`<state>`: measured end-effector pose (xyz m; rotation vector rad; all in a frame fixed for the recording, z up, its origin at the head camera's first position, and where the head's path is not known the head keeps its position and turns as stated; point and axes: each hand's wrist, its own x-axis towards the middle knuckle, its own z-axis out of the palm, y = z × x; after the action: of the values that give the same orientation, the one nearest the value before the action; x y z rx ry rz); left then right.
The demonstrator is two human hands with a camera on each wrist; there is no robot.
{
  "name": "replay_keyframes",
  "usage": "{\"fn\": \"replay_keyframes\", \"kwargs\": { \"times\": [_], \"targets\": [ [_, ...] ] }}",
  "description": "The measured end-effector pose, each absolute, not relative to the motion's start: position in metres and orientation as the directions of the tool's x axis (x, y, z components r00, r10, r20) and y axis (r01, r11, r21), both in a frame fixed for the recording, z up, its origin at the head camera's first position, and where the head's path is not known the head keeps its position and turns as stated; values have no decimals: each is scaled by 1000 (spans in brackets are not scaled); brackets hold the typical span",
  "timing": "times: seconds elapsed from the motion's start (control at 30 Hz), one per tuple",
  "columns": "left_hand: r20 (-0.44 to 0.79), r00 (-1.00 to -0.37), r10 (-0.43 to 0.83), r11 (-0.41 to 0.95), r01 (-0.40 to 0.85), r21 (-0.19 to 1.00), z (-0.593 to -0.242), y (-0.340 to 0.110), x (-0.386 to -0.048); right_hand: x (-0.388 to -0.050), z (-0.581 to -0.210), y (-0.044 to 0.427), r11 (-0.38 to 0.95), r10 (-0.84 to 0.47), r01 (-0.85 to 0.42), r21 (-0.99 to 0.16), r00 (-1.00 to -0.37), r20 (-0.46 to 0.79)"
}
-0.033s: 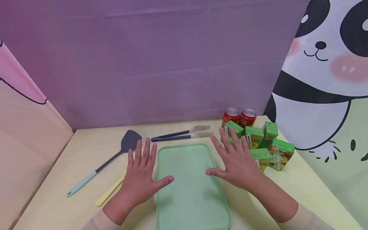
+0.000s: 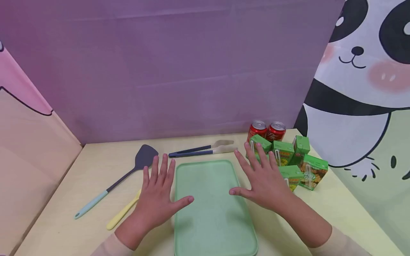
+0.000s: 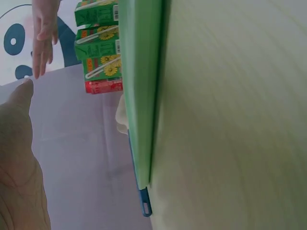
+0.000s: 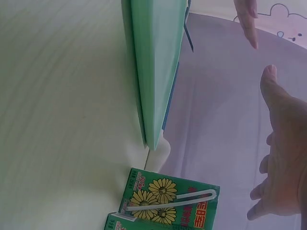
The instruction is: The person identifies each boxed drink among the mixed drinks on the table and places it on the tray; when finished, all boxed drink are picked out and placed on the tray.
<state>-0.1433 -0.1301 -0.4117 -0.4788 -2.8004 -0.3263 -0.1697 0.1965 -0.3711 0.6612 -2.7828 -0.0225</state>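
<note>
Head view: the left hand (image 2: 157,199) and the right hand (image 2: 264,181) hover palms down with fingers spread, both released and holding nothing. The green tray (image 2: 211,199) lies flat on the tabletop (image 2: 339,224) between them, its near end close to the person. On the left are a dark spatula (image 2: 145,157) and a yellow handle (image 2: 120,215), its far end hidden by the left hand. Tongs (image 2: 192,153) lie beyond the tray's far edge. On the right, green drink cartons (image 2: 314,170) cluster beside and beyond the right hand, with red cans (image 2: 275,132) at the far side.

Left wrist view: a gap shows between the left hand and the tray's side; nothing sits in its grasp.

Right wrist view: the right hand is likewise unloaded and apart from the tray, with a carton and its attached straw in sight.

I judge this a ready pose, before any grasp. A next move would probably call for lowering a hand and closing its fingers on a chosen thing; which one, I cannot tell.
</note>
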Motion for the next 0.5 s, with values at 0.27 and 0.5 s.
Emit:
{"fn": "replay_keyframes", "kwargs": {
  "times": [0.27,0.5],
  "targets": [
    [313,-905,289,920,353,170,-413,-131,-136,-163,-366,198,892,-445,-447,66,-846,292],
    [268,-911,314,890,381,251,-406,-132,-127,-161,-351,215,906,-415,-423,9,-884,217]
  ]
}}
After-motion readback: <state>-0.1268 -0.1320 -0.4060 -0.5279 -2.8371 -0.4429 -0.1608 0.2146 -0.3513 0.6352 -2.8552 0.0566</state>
